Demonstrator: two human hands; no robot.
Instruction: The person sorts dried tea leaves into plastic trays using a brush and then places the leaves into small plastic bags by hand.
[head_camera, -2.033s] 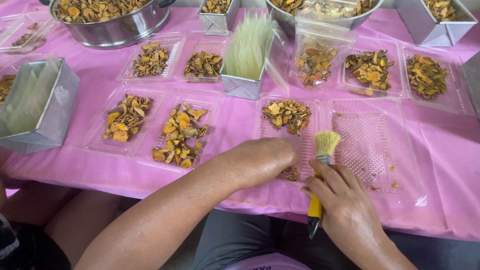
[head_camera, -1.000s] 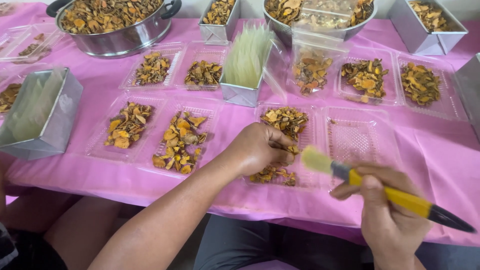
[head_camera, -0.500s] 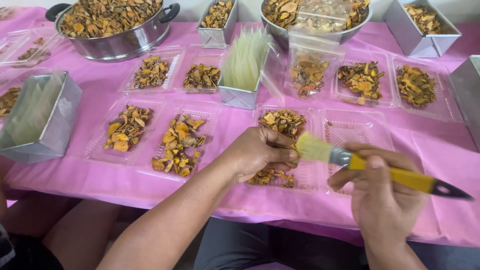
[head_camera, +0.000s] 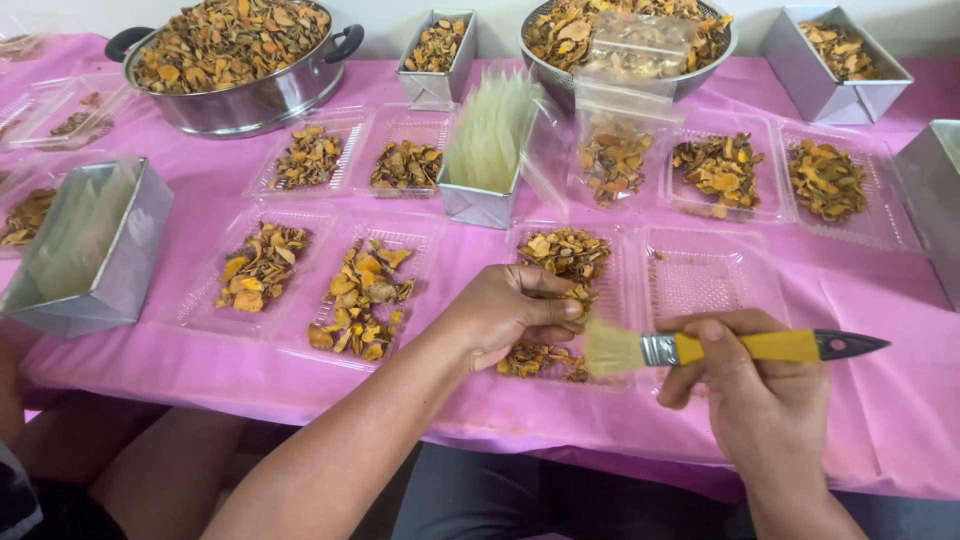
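Observation:
My left hand pinches a small piece of dried orange-brown slices above a clear plastic tray filled with the same slices. My right hand grips a yellow-handled brush, held level, its pale bristles pointing left and nearly touching the pinched piece. To the right of the tray lies an empty clear tray half.
Several clear trays of dried slices lie on the pink tablecloth. A big steel pot, a steel bowl and steel tins hold more. One tin holds pale strips. A steel box stands left.
The brush went from upright over the empty tray to level, bristles now beside my left fingers. My left hand stayed on the filled tray and lifted a piece.

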